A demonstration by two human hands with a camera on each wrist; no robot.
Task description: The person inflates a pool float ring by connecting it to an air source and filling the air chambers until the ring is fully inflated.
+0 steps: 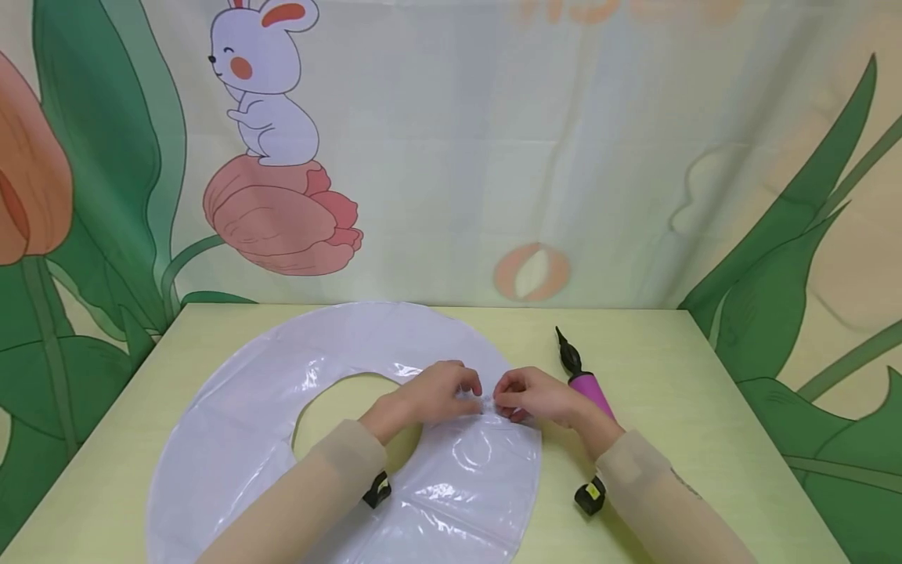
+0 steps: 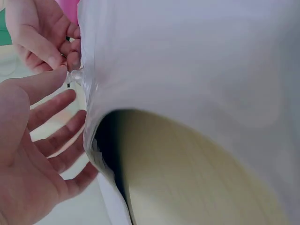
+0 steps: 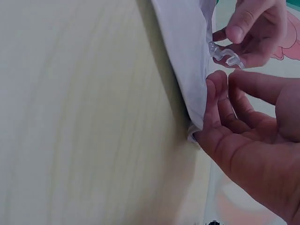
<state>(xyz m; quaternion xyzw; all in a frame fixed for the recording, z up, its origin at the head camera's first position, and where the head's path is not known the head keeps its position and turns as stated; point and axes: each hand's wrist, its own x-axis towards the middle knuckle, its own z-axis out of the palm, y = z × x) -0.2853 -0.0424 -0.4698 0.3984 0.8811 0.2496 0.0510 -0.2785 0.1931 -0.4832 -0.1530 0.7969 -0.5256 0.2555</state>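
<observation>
A white, glossy inflatable swim ring [image 1: 239, 407] lies wrinkled and slack, with a clear plastic valve [image 3: 226, 54] standing out of it, its cap off. Over the ring's right part, my left hand [image 1: 440, 392] reaches in beside the valve. Its thumb tip is right at the valve and its fingers are spread loosely in the left wrist view [image 2: 42, 136]. Facing it, my right hand [image 1: 539, 395] has loosely bent fingers [image 3: 225, 122] against the ring's material, thumb tip close to the valve's cap end.
A hand pump [image 1: 590, 388] with a pink barrel and black nozzle lies right of the ring, partly behind my right forearm. The pale yellow table [image 1: 676, 392] ends at a printed cloth backdrop [image 1: 451, 157]. Black wrist cameras hang under both sleeves.
</observation>
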